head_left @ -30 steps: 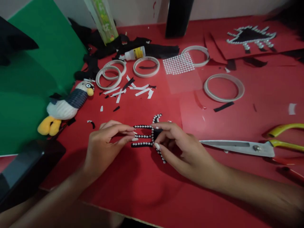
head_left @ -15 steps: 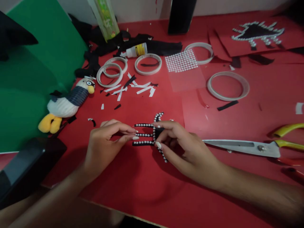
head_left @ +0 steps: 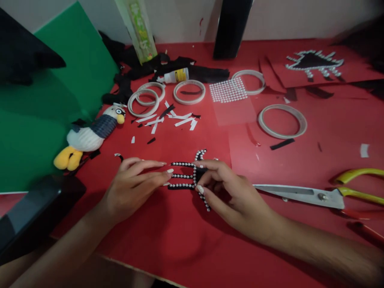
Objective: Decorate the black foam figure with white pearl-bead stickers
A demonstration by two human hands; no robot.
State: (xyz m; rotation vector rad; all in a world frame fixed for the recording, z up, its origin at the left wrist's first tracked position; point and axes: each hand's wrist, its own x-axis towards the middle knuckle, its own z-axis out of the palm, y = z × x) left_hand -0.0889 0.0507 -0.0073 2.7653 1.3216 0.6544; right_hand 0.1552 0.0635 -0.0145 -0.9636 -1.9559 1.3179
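A black cut-out trimmed with rows of pearl beads (head_left: 183,185) lies on the red tabletop in the middle, with three beaded strips pointing left. My right hand (head_left: 231,192) has thumb and forefinger closed on its body, hiding much of the black part. At the left tips of the strips is my left hand (head_left: 132,188), its fingers stretched out and apart; a fingertip touches the end of the middle strip. Large scissors (head_left: 300,195) with yellow handles lie right of my right hand.
Rolls of tape (head_left: 282,121), a pearl bead sheet (head_left: 229,91), a glue bottle (head_left: 177,75) and paper scraps (head_left: 180,118) lie beyond my hands. A plush bird (head_left: 90,134) rests at left by a green board (head_left: 60,100). Another beaded black piece (head_left: 315,61) lies back right.
My left fingers have come out of a pinch on the middle strip and straightened. My right hand keeps its hold. The camera view has tilted up slightly, so things sit lower.
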